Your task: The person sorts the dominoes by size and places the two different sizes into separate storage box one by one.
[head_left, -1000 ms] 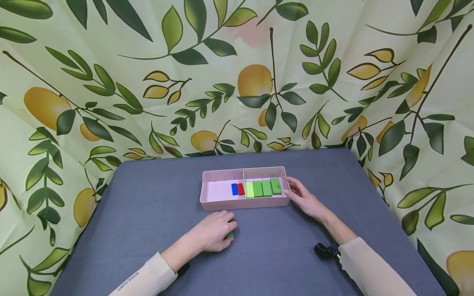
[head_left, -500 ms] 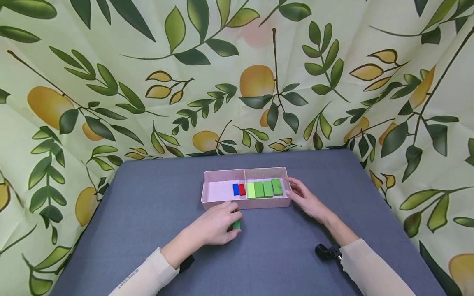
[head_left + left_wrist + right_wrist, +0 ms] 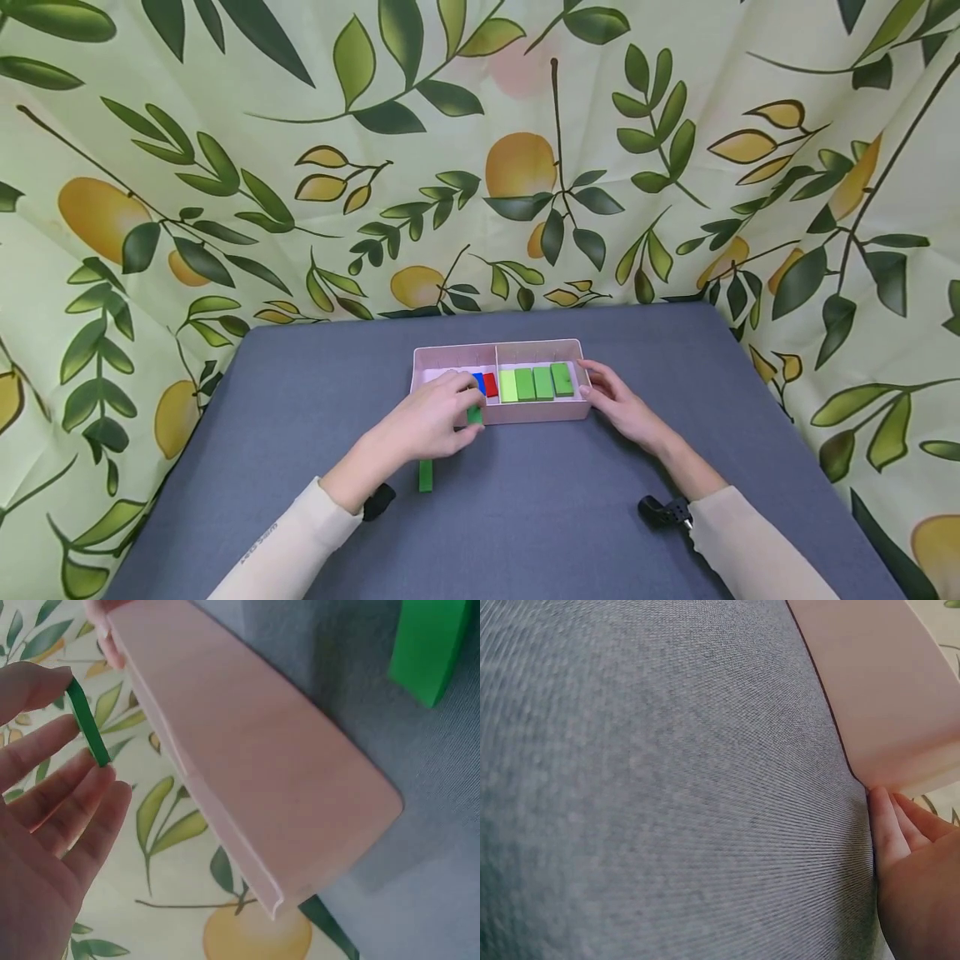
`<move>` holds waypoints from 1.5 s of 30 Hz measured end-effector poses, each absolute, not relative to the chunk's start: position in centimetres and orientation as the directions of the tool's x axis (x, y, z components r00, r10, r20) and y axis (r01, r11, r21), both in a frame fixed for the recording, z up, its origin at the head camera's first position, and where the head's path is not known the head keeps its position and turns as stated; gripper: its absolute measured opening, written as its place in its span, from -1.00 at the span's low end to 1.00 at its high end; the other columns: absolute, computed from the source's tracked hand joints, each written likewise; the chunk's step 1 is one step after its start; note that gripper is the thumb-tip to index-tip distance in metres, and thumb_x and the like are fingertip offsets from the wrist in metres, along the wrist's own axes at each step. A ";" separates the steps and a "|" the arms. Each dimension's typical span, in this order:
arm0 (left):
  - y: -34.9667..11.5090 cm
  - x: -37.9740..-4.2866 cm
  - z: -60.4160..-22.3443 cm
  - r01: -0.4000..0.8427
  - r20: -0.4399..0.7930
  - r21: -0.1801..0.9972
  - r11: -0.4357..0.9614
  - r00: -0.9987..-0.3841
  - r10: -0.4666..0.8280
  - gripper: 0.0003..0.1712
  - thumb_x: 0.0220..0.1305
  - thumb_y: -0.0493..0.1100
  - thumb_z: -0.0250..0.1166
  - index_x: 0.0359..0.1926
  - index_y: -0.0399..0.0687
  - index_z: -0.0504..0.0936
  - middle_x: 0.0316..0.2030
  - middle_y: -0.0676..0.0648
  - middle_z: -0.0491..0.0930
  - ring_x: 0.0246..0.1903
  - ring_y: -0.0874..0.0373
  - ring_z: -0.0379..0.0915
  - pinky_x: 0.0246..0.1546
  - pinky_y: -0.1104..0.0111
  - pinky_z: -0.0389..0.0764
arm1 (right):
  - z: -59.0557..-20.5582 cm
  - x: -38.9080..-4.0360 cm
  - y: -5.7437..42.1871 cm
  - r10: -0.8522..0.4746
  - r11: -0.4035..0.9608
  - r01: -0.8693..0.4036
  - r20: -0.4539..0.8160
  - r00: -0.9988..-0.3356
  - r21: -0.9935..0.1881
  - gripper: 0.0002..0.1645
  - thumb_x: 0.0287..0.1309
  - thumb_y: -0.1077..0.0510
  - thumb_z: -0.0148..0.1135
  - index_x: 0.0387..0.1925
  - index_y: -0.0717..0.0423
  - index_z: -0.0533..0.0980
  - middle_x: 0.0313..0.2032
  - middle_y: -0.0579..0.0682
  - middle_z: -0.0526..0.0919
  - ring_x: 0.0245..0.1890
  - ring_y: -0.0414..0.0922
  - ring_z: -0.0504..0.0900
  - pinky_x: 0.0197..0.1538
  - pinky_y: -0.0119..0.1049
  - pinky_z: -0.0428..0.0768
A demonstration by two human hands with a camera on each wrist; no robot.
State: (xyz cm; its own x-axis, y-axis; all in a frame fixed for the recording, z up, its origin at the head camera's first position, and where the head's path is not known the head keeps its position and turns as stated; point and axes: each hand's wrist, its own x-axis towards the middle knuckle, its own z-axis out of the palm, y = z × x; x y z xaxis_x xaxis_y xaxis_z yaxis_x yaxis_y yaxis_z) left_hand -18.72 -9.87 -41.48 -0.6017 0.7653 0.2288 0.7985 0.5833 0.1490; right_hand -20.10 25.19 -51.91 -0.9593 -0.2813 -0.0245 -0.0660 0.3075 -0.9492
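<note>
My left hand [image 3: 438, 417] pinches a thin green block [image 3: 88, 724] between thumb and fingertips, just over the front wall of a long pink box [image 3: 528, 414]. In the box's left compartment, a blue block [image 3: 480, 382] and a red block [image 3: 491, 384] stand side by side against the divider. The right compartment holds a light green block [image 3: 508, 386] and several mid-green blocks [image 3: 543, 383] in a row. At the box's right end my right hand [image 3: 622, 408] rests its fairly straight thumb and fingers against the wall.
Another green block [image 3: 426, 476] lies on the grey cloth-covered table [image 3: 540, 517], in front of the box near my left wrist. A leaf-patterned curtain [image 3: 450, 208] encloses the table's back and sides.
My left hand has carried the green block forward from the table to the box's front wall, uncovering another green block on the cloth. The right hand has stayed at the box's right end.
</note>
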 end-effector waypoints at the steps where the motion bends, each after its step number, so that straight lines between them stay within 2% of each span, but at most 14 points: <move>1: -9.9 -18.9 -41.4 0.797 0.234 0.150 0.585 -0.603 0.762 -0.75 0.16 -0.09 0.47 -0.15 -0.04 0.69 -0.22 0.05 0.51 -0.23 0.18 0.39 -0.20 0.33 0.53 | -51.9 -20.1 25.2 -0.280 0.303 -0.065 -0.024 -0.960 -0.951 -0.33 0.55 0.01 0.06 0.54 -0.04 0.11 0.41 0.36 0.23 0.40 0.23 0.27 0.38 0.23 0.20; 17: -9.6 -21.9 -41.1 0.709 0.148 0.212 0.672 -0.703 0.695 -0.73 0.19 -0.11 0.47 -0.10 -0.07 0.72 -0.06 -0.03 0.58 0.02 0.05 0.46 0.10 0.21 0.56 | -51.7 -19.9 25.2 -0.265 0.324 -0.047 -0.043 -0.963 -0.945 -0.31 0.53 -0.02 0.08 0.53 -0.02 0.12 0.42 0.37 0.21 0.41 0.27 0.25 0.39 0.24 0.20; 26: -9.2 -23.4 -42.0 0.649 0.079 0.216 0.730 -0.757 0.649 -0.69 0.19 -0.13 0.48 -0.06 -0.11 0.72 -0.04 -0.06 0.60 -0.01 0.04 0.45 0.04 0.23 0.57 | -51.9 -19.8 25.3 -0.272 0.314 -0.048 -0.042 -0.962 -0.948 -0.33 0.53 -0.01 0.08 0.53 -0.04 0.13 0.40 0.34 0.26 0.38 0.23 0.30 0.39 0.22 0.21; 35: -9.3 -24.9 -43.6 0.590 0.021 0.243 0.770 -0.797 0.603 -0.69 0.20 -0.15 0.44 -0.04 -0.14 0.72 -0.04 -0.08 0.59 -0.06 0.03 0.43 0.00 0.19 0.58 | -51.8 -19.7 25.1 -0.266 0.315 -0.034 -0.054 -0.962 -0.949 -0.32 0.53 -0.03 0.08 0.53 -0.05 0.12 0.42 0.35 0.22 0.41 0.25 0.26 0.41 0.23 0.18; 40: -9.3 -25.6 -44.5 0.574 -0.011 0.224 0.788 -0.807 0.591 -0.72 0.20 -0.15 0.41 -0.06 -0.10 0.71 -0.05 -0.07 0.59 -0.09 0.04 0.44 -0.03 0.20 0.57 | -51.8 -19.7 25.1 -0.267 0.321 -0.024 -0.066 -0.961 -0.947 -0.31 0.53 -0.05 0.08 0.54 -0.07 0.11 0.44 0.33 0.19 0.43 0.25 0.23 0.42 0.25 0.16; 45: -9.2 -26.3 -45.2 0.563 -0.060 0.189 0.805 -0.811 0.582 -0.74 0.21 -0.13 0.42 -0.08 -0.07 0.71 -0.12 -0.04 0.57 -0.11 0.06 0.44 -0.04 0.20 0.57 | -51.8 -19.9 25.1 -0.280 0.306 -0.046 -0.044 -0.959 -0.951 -0.32 0.54 -0.01 0.07 0.54 -0.04 0.12 0.42 0.35 0.23 0.40 0.25 0.27 0.40 0.23 0.20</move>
State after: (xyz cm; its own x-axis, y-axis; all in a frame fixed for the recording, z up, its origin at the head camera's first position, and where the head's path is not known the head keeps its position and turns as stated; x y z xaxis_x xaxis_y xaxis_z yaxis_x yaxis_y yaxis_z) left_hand -26.32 -9.17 -45.19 -0.8111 0.5819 -0.0600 0.5632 0.8045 0.1885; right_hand -19.91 25.11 -51.85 -0.9590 -0.2800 -0.0441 -0.0457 0.3063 -0.9508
